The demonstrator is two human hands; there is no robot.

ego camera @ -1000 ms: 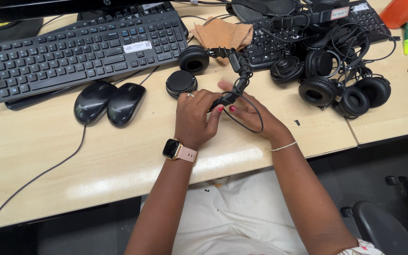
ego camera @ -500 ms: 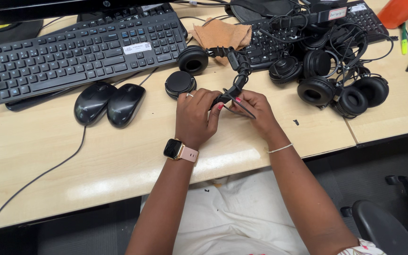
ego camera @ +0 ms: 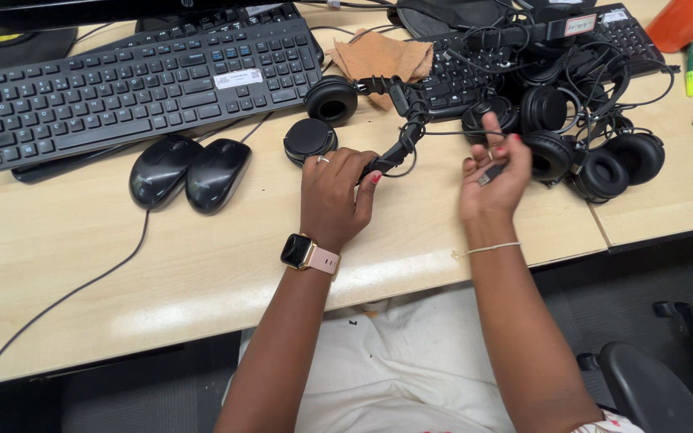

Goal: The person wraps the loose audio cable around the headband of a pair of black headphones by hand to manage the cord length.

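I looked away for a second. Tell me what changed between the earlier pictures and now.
The right hand has pulled away to the right from the left hand, drawing the thin cable out taut; its plug end sits between the fingers. Earlier both hands were bunched together on the cable. The left hand keeps its hold on the headset band. Keyboard, two mice and headset pile stayed put.

Office desk: keyboards (ego camera: 138,88), mice (ego camera: 190,170), headsets (ego camera: 595,152).
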